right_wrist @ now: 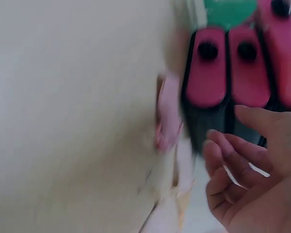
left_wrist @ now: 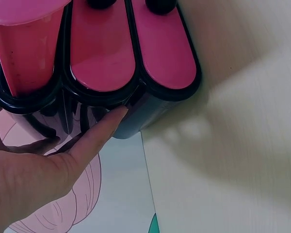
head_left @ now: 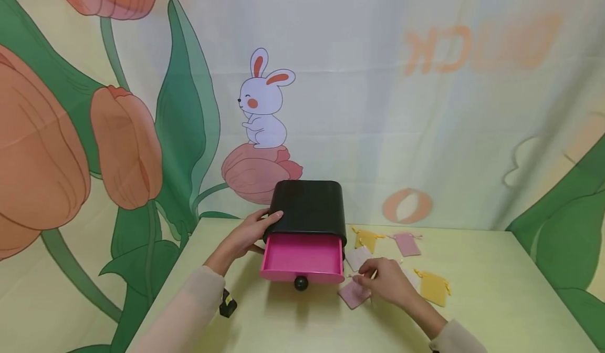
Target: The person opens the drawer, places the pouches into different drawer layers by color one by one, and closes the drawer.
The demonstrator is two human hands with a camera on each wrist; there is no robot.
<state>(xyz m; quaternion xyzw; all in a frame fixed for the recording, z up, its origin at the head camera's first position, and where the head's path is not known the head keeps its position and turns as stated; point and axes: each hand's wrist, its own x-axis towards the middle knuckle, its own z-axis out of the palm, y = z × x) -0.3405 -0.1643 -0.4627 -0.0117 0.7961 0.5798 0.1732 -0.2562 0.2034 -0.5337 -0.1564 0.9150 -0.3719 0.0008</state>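
Observation:
A black drawer box [head_left: 307, 206] stands on the table with its pink top drawer [head_left: 302, 253] pulled out. Nothing lies in the visible part of that drawer. In the left wrist view two more pink drawers [left_wrist: 103, 58] are pushed in. My left hand [head_left: 248, 232] rests against the box's left side, fingertips on its top edge, one straight digit along the side. Just above a mauve drawstring pouch [head_left: 353, 296] hovers my right hand [head_left: 389, 283], fingers loosely bent. The right wrist view shows a blurred pink pouch [right_wrist: 169, 114] apart from the fingertips.
Right of the box lie more small pouches: a yellow pouch [head_left: 366, 240], a pink pouch [head_left: 407, 244], a white pouch [head_left: 357, 257] and another yellow pouch [head_left: 434, 289]. A small black object [head_left: 228, 305] is at the left. A printed curtain [head_left: 354, 106] hangs behind the table.

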